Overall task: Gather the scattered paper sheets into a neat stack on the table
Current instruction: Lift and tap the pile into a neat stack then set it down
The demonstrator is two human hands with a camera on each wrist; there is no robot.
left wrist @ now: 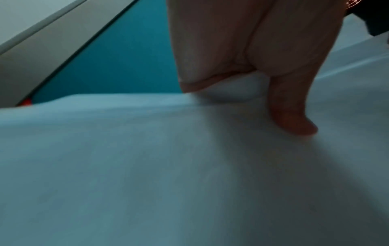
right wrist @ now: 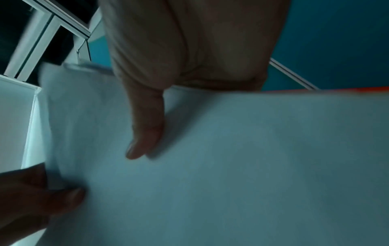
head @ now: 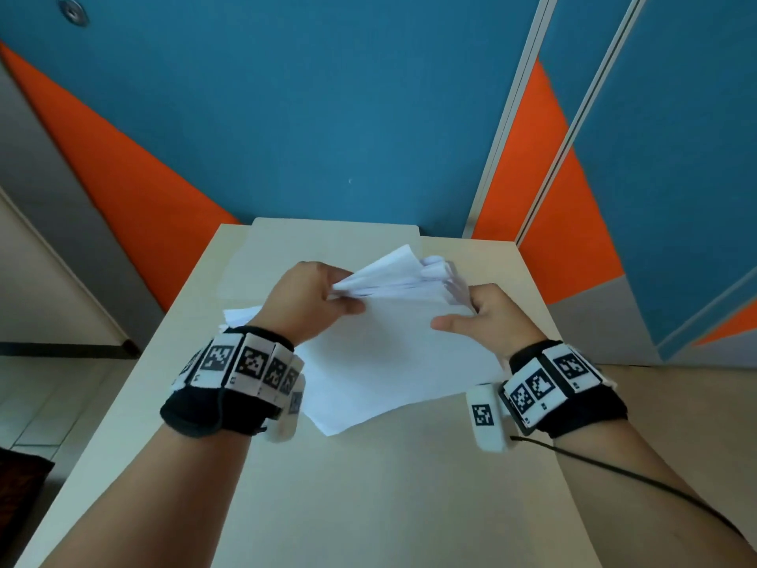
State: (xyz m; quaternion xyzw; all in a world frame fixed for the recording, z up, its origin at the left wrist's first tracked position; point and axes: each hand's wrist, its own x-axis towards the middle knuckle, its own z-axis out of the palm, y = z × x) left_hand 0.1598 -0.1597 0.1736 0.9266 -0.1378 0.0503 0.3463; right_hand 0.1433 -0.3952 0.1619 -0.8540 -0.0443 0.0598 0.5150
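Note:
A loose bundle of white paper sheets [head: 393, 346] hangs tilted over the pale wooden table [head: 368, 485], its far edge raised and fanned. My left hand [head: 315, 293] grips the bundle's far left corner, thumb on top. My right hand [head: 487, 313] holds the right edge, thumb laid across the top sheet. In the left wrist view my thumb [left wrist: 294, 116] presses on the paper [left wrist: 147, 166]. The right wrist view shows my thumb [right wrist: 145, 126] on the top sheet [right wrist: 231, 166], with the left hand's thumb [right wrist: 69, 196] at the lower left. More sheets [head: 241, 315] lie flat behind my left wrist.
The table stands against a blue and orange wall [head: 327, 116]. Its left edge drops to a tiled floor [head: 37, 403]. A black cable [head: 639, 481] trails from my right wristband across the table's right side.

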